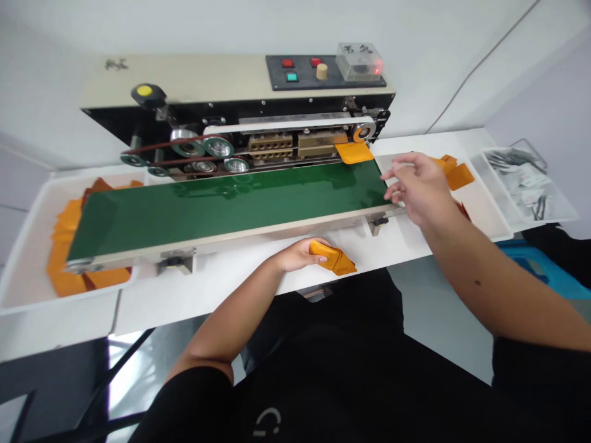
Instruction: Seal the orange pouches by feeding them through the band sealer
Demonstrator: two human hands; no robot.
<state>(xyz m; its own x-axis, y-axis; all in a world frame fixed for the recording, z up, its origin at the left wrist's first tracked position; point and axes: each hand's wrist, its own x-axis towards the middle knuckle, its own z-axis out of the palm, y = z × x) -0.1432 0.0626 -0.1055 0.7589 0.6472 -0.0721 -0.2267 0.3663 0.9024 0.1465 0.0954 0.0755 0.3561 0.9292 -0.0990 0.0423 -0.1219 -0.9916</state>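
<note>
Black shirt fabric [318, 394] fills the bottom of my feed, with both bare forearms reaching out from it. Ahead of it, my left hand [295, 255] lies curled over the near end of a stack of orange pouches [335, 258] on the white table [221, 295]. The hand seems to have hold of the stack, though the thumb is hidden. The stack's long axis slants away from the hand, down to the right, just in front of the conveyor's edge. My right hand [418, 191] hangs open above the right end of the green conveyor belt [221, 203], its fingers [392, 175] spread and holding nothing. Up and to the left of them, a single orange pouch [354, 152] lies at the belt's far edge, beside the brass heater blocks [272, 147], and the right hand is the nearer one to it. I cannot make out whether it touches the blocks. More orange pouches [457, 175] lie partly hidden behind the right hand, and others fill a white tray [28, 258] at the left.
</note>
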